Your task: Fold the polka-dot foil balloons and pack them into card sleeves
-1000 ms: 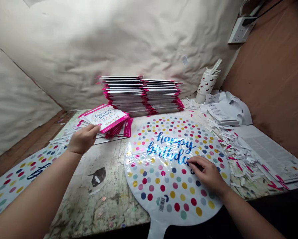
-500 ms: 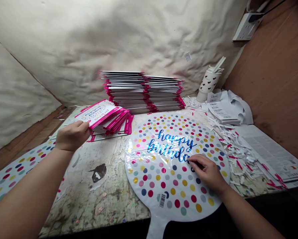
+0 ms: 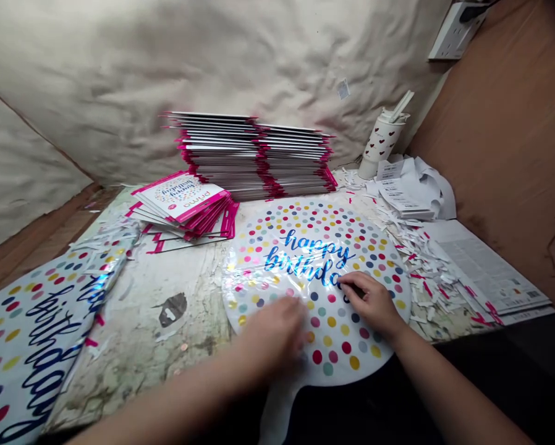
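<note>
A round foil balloon (image 3: pixel 321 247) with coloured polka dots and blue "happy birthday" lettering lies flat on the stained worktop (image 3: pixel 138 327), its neck tail (image 3: pixel 277 408) hanging over the front edge. My right hand (image 3: pixel 370 303) rests on it beside the lettering, fingers together. My left hand (image 3: pixel 272 337), blurred, is over the balloon's lower left, and its grip cannot be made out. A second dotted foil balloon (image 3: pixel 31 340) lies at the far left. Pink-edged "primo" packets (image 3: pixel 180 198) sit loosely fanned behind the balloon.
Two tall stacks of pink-edged packets (image 3: pixel 254 154) stand at the back against a cream cloth wall (image 3: pixel 166 55). To the right are a heart-patterned cup (image 3: pixel 382 142), barcode labels (image 3: pixel 402 194), shredded paper scraps (image 3: pixel 426 266) and printed sheets (image 3: pixel 486 266). A wall socket (image 3: pixel 458 31) is high up.
My left hand has let go of the packets and moved right onto the balloon. The packets have settled flatter. The view has tilted down, showing more of the left balloon.
</note>
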Demonstrator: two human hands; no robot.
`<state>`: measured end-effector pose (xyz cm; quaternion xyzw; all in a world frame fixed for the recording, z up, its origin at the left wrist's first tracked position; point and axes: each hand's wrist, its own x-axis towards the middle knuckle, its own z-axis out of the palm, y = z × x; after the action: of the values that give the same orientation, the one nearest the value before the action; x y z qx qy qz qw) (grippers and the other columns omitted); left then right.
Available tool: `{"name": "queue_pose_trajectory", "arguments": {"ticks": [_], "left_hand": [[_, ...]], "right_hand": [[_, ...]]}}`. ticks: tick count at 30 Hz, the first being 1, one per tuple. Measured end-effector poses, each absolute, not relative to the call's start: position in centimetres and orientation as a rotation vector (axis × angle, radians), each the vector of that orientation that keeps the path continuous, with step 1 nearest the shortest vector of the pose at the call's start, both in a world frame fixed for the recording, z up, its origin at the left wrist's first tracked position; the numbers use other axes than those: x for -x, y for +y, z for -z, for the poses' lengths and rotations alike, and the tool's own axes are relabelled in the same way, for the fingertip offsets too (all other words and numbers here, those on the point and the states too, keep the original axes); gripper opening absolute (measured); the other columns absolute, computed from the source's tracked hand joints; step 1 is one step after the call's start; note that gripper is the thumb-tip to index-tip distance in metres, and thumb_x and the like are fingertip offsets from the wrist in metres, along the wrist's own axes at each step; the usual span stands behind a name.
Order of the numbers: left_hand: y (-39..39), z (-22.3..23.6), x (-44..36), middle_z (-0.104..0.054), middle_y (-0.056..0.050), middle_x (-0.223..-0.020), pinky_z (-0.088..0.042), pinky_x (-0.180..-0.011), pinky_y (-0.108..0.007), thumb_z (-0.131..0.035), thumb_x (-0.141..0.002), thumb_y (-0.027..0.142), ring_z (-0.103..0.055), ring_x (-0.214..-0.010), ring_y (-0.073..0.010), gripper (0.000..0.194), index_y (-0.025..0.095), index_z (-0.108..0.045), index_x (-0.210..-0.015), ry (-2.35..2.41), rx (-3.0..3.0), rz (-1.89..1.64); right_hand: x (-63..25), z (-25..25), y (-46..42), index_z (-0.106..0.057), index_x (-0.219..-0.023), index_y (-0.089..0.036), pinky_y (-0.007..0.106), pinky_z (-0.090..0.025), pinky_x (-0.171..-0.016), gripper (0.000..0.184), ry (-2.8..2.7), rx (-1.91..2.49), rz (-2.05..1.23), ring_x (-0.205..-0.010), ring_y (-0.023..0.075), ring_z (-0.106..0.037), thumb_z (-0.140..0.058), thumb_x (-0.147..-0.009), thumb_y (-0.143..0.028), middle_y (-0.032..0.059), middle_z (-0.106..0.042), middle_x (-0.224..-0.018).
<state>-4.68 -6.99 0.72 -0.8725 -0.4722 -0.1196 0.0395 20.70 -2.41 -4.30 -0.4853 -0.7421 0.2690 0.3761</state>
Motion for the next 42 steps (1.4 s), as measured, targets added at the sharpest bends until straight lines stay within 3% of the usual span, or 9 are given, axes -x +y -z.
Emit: {"name": "queue_pose_trajectory", "arguments": {"ticks": [5, 11, 17, 23, 26, 30, 35, 40, 42], "left_hand": [[-13.9, 3.4, -1.0, -0.065, -0.015, -0.109, -0.046, -0.084, -0.038, -0.044, -0.086, 0.015, -0.059, -0.099, -0.0255, 0.031, 0.008, -0.057, -0.113, -0.917, 2.928, 0.598], [-12.4, 2.5, -0.1, -0.061, -0.004, -0.066, -0.047, -0.057, -0.025, -0.038, -0.088, 0.013, -0.054, -0.063, -0.0139, 0.027, 0.017, -0.061, -0.074, -1.116, 3.121, 0.684], [-12.8, 3.1, -0.8, -0.057, -0.014, -0.123, -0.048, -0.08, -0.044, -0.038, -0.089, 0.021, -0.056, -0.101, -0.0287, 0.032, 0.011, -0.057, -0.113, -1.06, 2.841, 0.295], [-13.2, 3.0, 0.5, -0.067, -0.014, -0.101, -0.049, -0.076, -0.033, -0.039, -0.085, 0.009, -0.061, -0.091, -0.0221, 0.03, 0.008, -0.063, -0.103, -0.877, 2.927, 0.43], [-12.1, 1.6, 1.5, -0.069, -0.006, -0.079, -0.048, -0.065, -0.025, -0.044, -0.085, 0.016, -0.06, -0.074, -0.016, 0.024, 0.017, -0.067, -0.087, -1.287, 3.223, 0.517], [-9.7, -0.2, 2.2, -0.067, -0.001, -0.078, -0.045, -0.067, -0.022, -0.051, -0.082, 0.03, -0.06, -0.076, -0.0141, 0.019, 0.021, -0.068, -0.082, -2.078, 3.526, 0.269], [-8.3, -0.1, 1.3, -0.052, 0.005, -0.056, -0.034, -0.048, -0.019, -0.06, -0.072, 0.04, -0.049, -0.055, -0.0108, 0.026, 0.017, -0.051, -0.062, -2.798, 3.21, 0.435], [-9.6, 0.0, 1.0, -0.062, -0.002, -0.075, -0.042, -0.062, -0.026, -0.043, -0.081, 0.026, -0.057, -0.071, -0.0172, 0.015, 0.019, -0.056, -0.081, -2.203, 3.18, 0.238], [-10.8, -0.7, 3.2, -0.065, -0.006, -0.091, -0.045, -0.074, -0.032, -0.04, -0.079, 0.016, -0.059, -0.085, -0.0212, 0.027, 0.02, -0.057, -0.099, -1.941, 3.101, 0.073]], "right_hand": [[-20.8, 4.5, -3.2, -0.065, -0.092, -0.02, 0.034, -0.048, -0.083, 0.016, -1.889, 1.216, -0.662, -0.09, 0.0183, -0.059, -0.051, -0.083, -0.018, 0.0057, -0.065, -0.091], [-21.1, 4.6, -3.2, -0.065, -0.09, -0.022, 0.033, -0.048, -0.079, 0.016, -1.895, 1.202, -0.659, -0.084, 0.0171, -0.06, -0.055, -0.079, -0.016, 0.0029, -0.067, -0.087], [-21.4, 4.4, -2.8, -0.065, -0.09, -0.022, 0.032, -0.048, -0.08, 0.015, -1.902, 1.177, -0.68, -0.085, 0.0168, -0.06, -0.055, -0.08, -0.017, 0.0026, -0.067, -0.086], [-20.5, 4.0, -4.5, -0.065, -0.089, -0.021, 0.034, -0.047, -0.082, 0.015, -1.935, 1.152, -0.699, -0.086, 0.0174, -0.06, -0.055, -0.08, -0.015, 0.0032, -0.067, -0.087], [-20.0, 4.1, -5.0, -0.065, -0.087, -0.021, 0.032, -0.047, -0.082, 0.013, -1.952, 1.094, -0.763, -0.086, 0.0164, -0.06, -0.057, -0.079, -0.014, 0.003, -0.067, -0.087], [-20.0, 3.4, -4.8, -0.066, -0.087, -0.02, 0.03, -0.046, -0.082, 0.013, -1.954, 1.112, -0.836, -0.086, 0.0153, -0.06, -0.057, -0.08, -0.015, 0.0035, -0.067, -0.088], [-19.3, 1.1, -5.5, -0.067, -0.087, -0.019, 0.026, -0.045, -0.075, 0.013, -2.29, 0.961, -1.109, -0.078, 0.0137, -0.06, -0.057, -0.082, -0.025, 0.0021, -0.067, -0.082], [-17.9, 0.9, -7.5, -0.064, -0.079, -0.016, 0.026, -0.042, -0.066, 0.009, -2.477, 0.994, -0.97, -0.071, 0.0152, -0.057, -0.055, -0.077, -0.017, 0.0033, -0.063, -0.074], [-18.1, 1.4, -7.5, -0.062, -0.079, -0.016, 0.024, -0.043, -0.066, 0.009, -2.373, 1.011, -1.05, -0.071, 0.0142, -0.057, -0.053, -0.078, -0.015, 0.003, -0.062, -0.074]]}}
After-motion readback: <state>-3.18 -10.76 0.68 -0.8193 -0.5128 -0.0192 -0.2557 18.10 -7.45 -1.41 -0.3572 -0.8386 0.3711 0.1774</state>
